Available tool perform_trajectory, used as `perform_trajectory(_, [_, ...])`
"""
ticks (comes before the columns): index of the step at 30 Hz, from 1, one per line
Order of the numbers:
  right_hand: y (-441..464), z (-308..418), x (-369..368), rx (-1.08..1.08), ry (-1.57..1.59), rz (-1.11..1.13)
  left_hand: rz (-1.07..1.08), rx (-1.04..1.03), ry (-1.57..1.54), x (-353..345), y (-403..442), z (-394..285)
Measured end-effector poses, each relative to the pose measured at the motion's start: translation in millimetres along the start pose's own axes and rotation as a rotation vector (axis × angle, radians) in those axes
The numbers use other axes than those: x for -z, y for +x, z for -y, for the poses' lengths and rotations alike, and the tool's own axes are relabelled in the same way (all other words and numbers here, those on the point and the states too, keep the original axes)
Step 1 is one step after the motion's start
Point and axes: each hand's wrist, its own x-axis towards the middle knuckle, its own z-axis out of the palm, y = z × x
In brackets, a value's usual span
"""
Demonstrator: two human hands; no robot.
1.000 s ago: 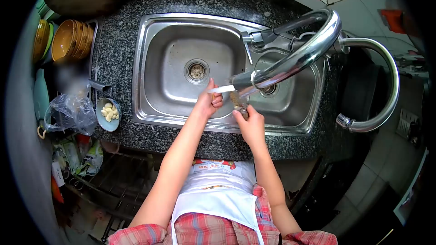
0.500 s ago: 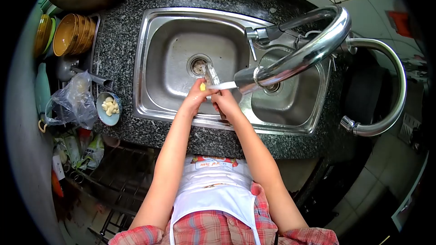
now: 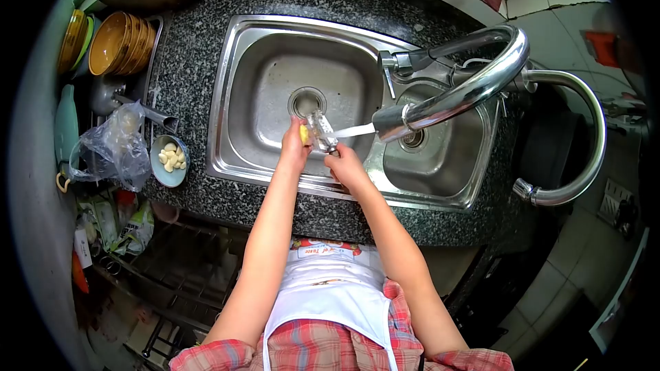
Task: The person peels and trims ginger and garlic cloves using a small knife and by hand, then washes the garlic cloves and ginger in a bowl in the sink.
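Over the near part of the large sink basin (image 3: 258,106), my right hand (image 3: 347,167) is closed on the dark handle of a kitchen knife (image 3: 320,128). Its broad wet blade glints and points up and away to the left. My left hand (image 3: 294,148) is closed beside the blade, with a small yellow sponge-like piece (image 3: 304,135) between its fingers. A white stream of water (image 3: 354,131) runs from the chrome faucet (image 3: 440,115) onto the blade. Water and glare blur the blade's outline.
A smaller basin (image 3: 440,168) adjoins on the right. On the granite counter (image 3: 182,82) at left are a bowl (image 3: 161,173) of peeled garlic cloves (image 3: 172,157), a clear plastic bag (image 3: 117,148) and stacked brown bowls (image 3: 113,45). A second curved chrome spout (image 3: 597,130) stands far right.
The knife has turned so more of its flat side shows, and my right hand has moved slightly down and right. The drain looks clearer of debris. The whole view has shifted slightly.
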Motion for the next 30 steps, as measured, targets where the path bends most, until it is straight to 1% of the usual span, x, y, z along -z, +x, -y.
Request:
perform_trajectory(1, [1,-9,4,0.097,-0.163,-0.110,0.001,0.004,0.000,1,5,1])
perform_trajectory(2, [1,-18,9,0.191,-0.329,-0.220,0.142,0.081,-0.043,4,8,4])
perform_trajectory(3, [-8,-14,12,0.184,-0.330,-0.223,0.282,0.160,-0.087,6,11,8])
perform_trajectory(4, [-22,-2,13,0.180,-0.340,-0.255,0.332,0.161,-0.161,1,7,10])
perform_trajectory(5, [-35,8,15,0.175,-0.350,-0.288,0.331,0.172,-0.160,-3,4,10])
perform_trajectory(7, [-47,14,18,0.145,-0.337,-0.321,0.462,0.276,-0.214,-11,2,11])
perform_trajectory(8, [-52,17,20,0.168,-0.371,-0.361,0.388,0.275,-0.169,-19,1,13])
perform_trajectory(9, [-56,19,22,0.191,-0.406,-0.401,0.390,0.285,-0.172,-22,4,19])
perform_trajectory(10, [-59,19,24,0.242,-0.419,-0.423,0.278,0.286,-0.162,-24,7,25])
perform_trajectory(11, [-62,19,26,0.234,-0.420,-0.428,0.166,0.286,-0.150,-27,9,30])
perform_trajectory(12, [-66,21,27,0.230,-0.422,-0.430,0.171,0.355,-0.205,-10,29,44])
perform_trajectory(13, [-68,22,28,0.227,-0.424,-0.431,0.171,0.361,-0.203,-6,30,46])
perform_trajectory(15, [-72,20,30,0.238,-0.430,-0.442,0.411,0.352,-0.271,-3,32,49])
perform_trajectory(16, [-74,19,29,0.254,-0.434,-0.450,0.475,0.385,-0.244,-4,35,49])
perform_trajectory(17, [-75,18,29,0.269,-0.438,-0.458,0.475,0.388,-0.243,-5,36,51])
perform_trajectory(19, [-76,17,29,0.267,-0.443,-0.457,0.252,0.397,-0.124,-24,17,35])
perform_trajectory(20, [-77,16,28,0.266,-0.449,-0.451,0.249,0.398,-0.123,-29,11,32])
perform_trajectory(22, [-77,13,27,0.272,-0.452,-0.446,0.140,0.258,-0.002,-33,8,32])
perform_trajectory(23, [-78,12,27,0.280,-0.455,-0.449,0.144,0.267,0.006,-27,15,33])
perform_trajectory(24, [-78,8,27,0.296,-0.439,-0.458,0.200,0.267,-0.042,-14,29,35])
perform_trajectory(25, [-81,7,27,0.292,-0.439,-0.472,0.258,0.267,-0.093,-15,27,32])
perform_trajectory(27, [-85,8,26,0.276,-0.474,-0.471,0.292,0.280,-0.059,-14,28,33])
perform_trajectory(29, [-80,1,24,0.258,-0.507,-0.456,0.245,0.491,-0.135,-4,45,38])
perform_trajectory(30, [-77,-1,20,0.215,-0.540,-0.404,0.109,0.453,-0.116,-7,44,39])
